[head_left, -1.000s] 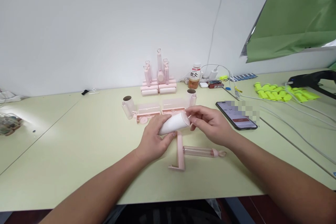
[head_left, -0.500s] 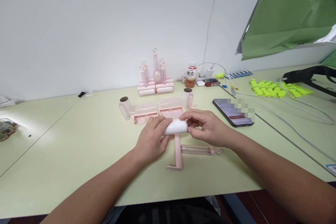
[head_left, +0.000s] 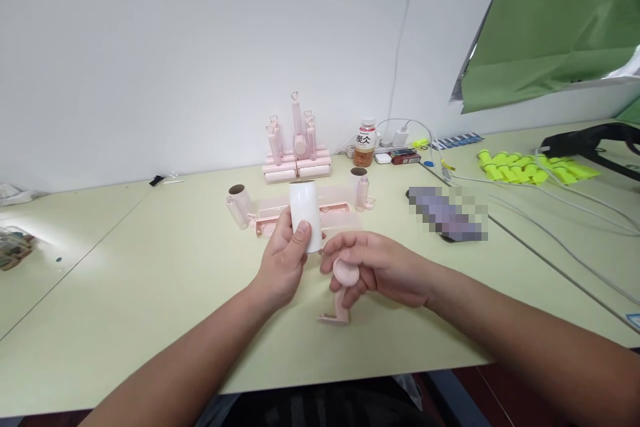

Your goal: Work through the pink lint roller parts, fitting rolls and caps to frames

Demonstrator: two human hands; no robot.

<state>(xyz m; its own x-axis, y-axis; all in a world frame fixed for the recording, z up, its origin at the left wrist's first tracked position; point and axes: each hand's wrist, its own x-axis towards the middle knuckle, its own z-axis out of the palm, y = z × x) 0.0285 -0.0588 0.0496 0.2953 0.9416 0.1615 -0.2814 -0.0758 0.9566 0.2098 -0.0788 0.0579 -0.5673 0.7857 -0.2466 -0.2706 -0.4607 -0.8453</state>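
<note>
My left hand is closed around a white lint roller refill, a smooth paper roll held nearly upright with the thumb on its near side. To its right, my right hand holds a small round pale pink end cap between thumb and fingers. Below that hand a pink L-shaped roller frame lies on the table, its upper part hidden. Behind the hands are pink open cases with clear lids. Brown-cored rolls stand at either side, with small clear pink-tinted tubes leaning by them.
Assembled pink lint rollers stand against the wall. Farther right are a supplement bottle, a phone, white cables, yellow-green plastic pieces and a black handled object. A small black item lies at left.
The refill has turned from lying sideways between both hands to nearly upright in my left hand. My right hand has moved down off it, now with the pink cap. The clear-tubed handle is hidden.
</note>
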